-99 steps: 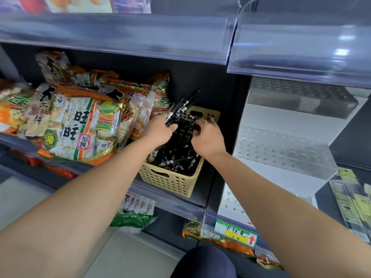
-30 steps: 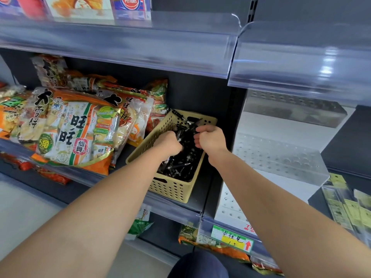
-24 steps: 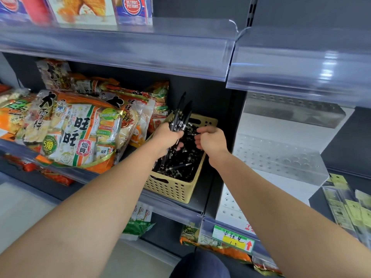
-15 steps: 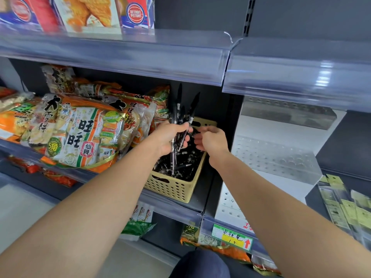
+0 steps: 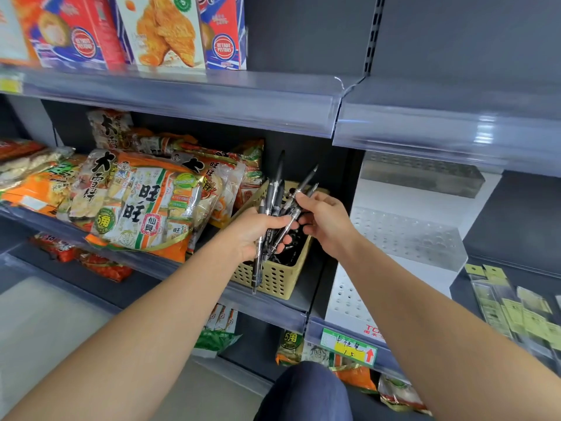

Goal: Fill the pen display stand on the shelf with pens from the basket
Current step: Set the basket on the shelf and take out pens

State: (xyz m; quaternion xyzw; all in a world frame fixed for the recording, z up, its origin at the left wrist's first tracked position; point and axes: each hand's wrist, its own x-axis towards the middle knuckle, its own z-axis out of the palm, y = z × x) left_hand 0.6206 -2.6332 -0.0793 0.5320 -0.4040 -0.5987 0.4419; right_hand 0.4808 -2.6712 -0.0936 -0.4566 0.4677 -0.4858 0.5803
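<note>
A beige perforated basket [image 5: 277, 279] stands on the middle shelf with black pens [image 5: 288, 244] lying inside. Above it my left hand [image 5: 255, 230] grips a bundle of several black pens [image 5: 273, 196], tips fanned upward. My right hand [image 5: 326, 220] pinches one pen of that bundle [image 5: 303, 185] between thumb and fingers. To the right stands the stepped white pen display stand [image 5: 403, 235], its clear tiers full of holes, with no pens visible in it.
Orange snack bags [image 5: 136, 205] fill the shelf left of the basket. Clear price rails [image 5: 188, 100] edge the shelf above, which carries boxes [image 5: 164, 31]. Flat packets [image 5: 516, 308] lie at the far right. A yellow price tag [image 5: 349, 349] sits below the stand.
My left hand has lifted a bundle of pens out of the basket and raised it. My right hand has come up from the basket to pinch one pen in the bundle.
</note>
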